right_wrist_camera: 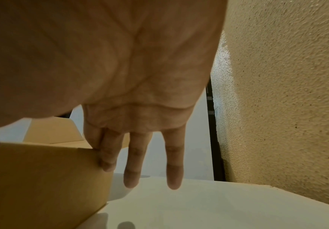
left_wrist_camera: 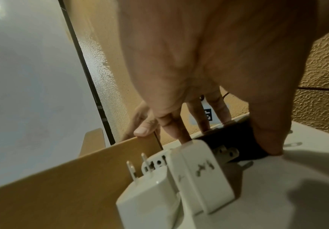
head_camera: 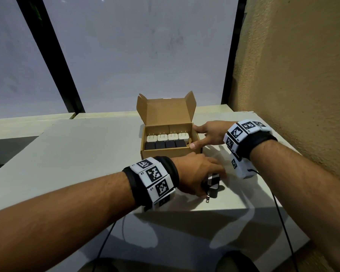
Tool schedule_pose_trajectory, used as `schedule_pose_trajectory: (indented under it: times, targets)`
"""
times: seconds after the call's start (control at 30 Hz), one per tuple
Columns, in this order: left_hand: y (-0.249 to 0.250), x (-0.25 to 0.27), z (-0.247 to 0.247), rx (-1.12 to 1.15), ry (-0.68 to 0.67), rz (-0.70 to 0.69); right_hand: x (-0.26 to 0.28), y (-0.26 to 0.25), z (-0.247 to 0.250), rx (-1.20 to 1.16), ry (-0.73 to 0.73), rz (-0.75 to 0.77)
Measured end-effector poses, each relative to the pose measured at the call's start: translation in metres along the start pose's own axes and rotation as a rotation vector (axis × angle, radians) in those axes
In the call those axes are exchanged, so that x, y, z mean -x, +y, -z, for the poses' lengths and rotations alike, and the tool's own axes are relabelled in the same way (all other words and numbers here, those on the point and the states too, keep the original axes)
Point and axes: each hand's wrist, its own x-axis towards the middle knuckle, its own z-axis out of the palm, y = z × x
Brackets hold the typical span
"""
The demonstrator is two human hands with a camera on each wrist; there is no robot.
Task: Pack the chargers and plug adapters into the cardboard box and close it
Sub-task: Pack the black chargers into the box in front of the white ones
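The scene is seen from head height, looking forward and down over both forearms to the cardboard box (head_camera: 170,141) on the desk (head_camera: 86,150). Very close views are given from under each wrist, along the palm toward the fingers and the textured wall (right_wrist_camera: 287,93). The box wall and desk top are shared by all three.

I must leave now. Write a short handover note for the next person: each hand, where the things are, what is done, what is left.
Left hand: grips a black charger on the table, in front of the cardboard box.
Right hand: fingers straight, steadying the box's right wall.
Done: a row of white chargers and a row of black ones sit in the box.
Left: pack the black charger and two white adapters lying beside the box, then close the lid.
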Motion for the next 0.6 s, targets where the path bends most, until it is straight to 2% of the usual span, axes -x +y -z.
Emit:
schedule_pose_trajectory:
  times: [0.13, 0.27, 0.37, 0.47, 0.6]
  targets:
    - [-0.004, 0.004, 0.001, -0.002, 0.012, -0.060, -0.002, 0.001, -0.001, -0.009, -0.006, 0.001]
    - [-0.013, 0.013, 0.009, 0.179, 0.153, -0.102, -0.003, 0.003, -0.002, 0.006, 0.016, -0.005]
    - [-0.027, 0.028, 0.028, 0.387, 0.278, -0.002, -0.004, 0.004, -0.002, 0.007, 0.026, 0.025]
    - [-0.050, 0.041, 0.047, 0.501, 0.431, 0.064, -0.006, 0.006, -0.002, -0.013, 0.037, 0.062]
    - [-0.076, 0.050, 0.055, 0.598, 0.452, 0.085, -0.005, 0.006, -0.003, -0.036, 0.029, 0.048]
